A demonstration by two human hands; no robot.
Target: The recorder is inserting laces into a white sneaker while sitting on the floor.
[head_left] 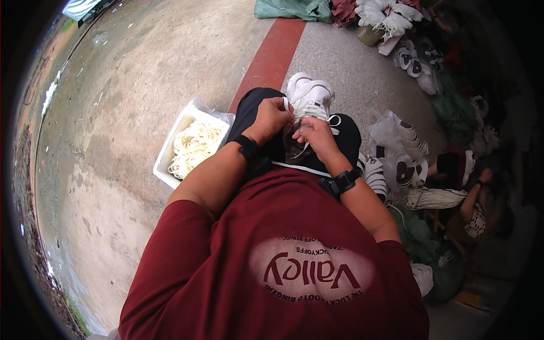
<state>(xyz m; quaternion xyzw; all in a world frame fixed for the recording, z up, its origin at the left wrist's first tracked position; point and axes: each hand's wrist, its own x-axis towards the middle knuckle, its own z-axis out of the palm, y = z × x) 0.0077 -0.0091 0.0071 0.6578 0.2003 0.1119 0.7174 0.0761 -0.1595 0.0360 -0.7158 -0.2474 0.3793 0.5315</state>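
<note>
A white sneaker [309, 96] rests on my lap between my thighs, its toe pointing away from me. My left hand [272, 119] is at the sneaker's left side, thumb and fingers pinched on a white shoelace [285, 104]. Across from it, my right hand [318, 136] is closed near the shoe's opening, its fingertips pinching the lace; a strand shows below them. What lies between the right fingertips is partly hidden. A loose loop of lace curls out at the shoe's right side.
Left of my legs stands a white box [162, 164] of cream laces [195, 146]. On my right are several sneakers [374, 175], plastic bags [388, 127] and a lace bundle [436, 198]. Another person's arm [473, 198] shows farther right. Green sacking [292, 8] lies ahead.
</note>
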